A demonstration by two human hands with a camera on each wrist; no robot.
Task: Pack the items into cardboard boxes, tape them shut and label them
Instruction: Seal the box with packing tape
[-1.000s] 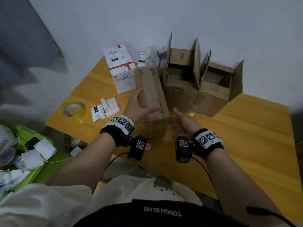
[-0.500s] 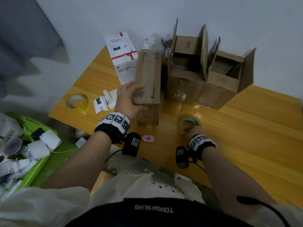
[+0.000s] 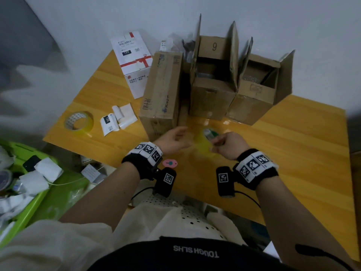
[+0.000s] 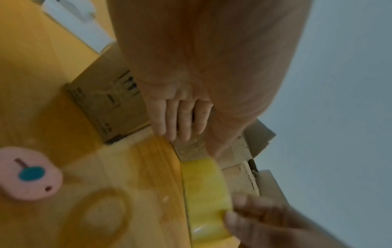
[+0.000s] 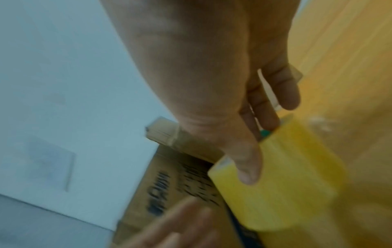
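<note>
A closed brown cardboard box (image 3: pixel 162 89) lies on the wooden table (image 3: pixel 293 153), just beyond my hands. My right hand (image 3: pixel 220 141) holds a yellowish roll of clear tape (image 3: pixel 205 141) a little above the table, in front of the box. In the right wrist view the thumb lies on the roll (image 5: pixel 286 184) and the fingers reach into its core. My left hand (image 3: pixel 175 137) is beside the roll with fingers (image 4: pixel 180 120) straight, close to the roll's (image 4: pixel 205 193) edge. Whether it touches the tape I cannot tell.
Two open cardboard boxes (image 3: pixel 213 90) (image 3: pixel 256 89) stand behind against the wall. A white gift box (image 3: pixel 132 57), label rolls (image 3: pixel 117 120) and a second tape roll (image 3: pixel 79 121) lie at the left. A pink tag (image 3: pixel 170 163) lies near the front edge. A green bin (image 3: pixel 48 192) sits lower left.
My left hand let go of the closed box and came right to the tape roll. My right hand picked the roll up off the table.
</note>
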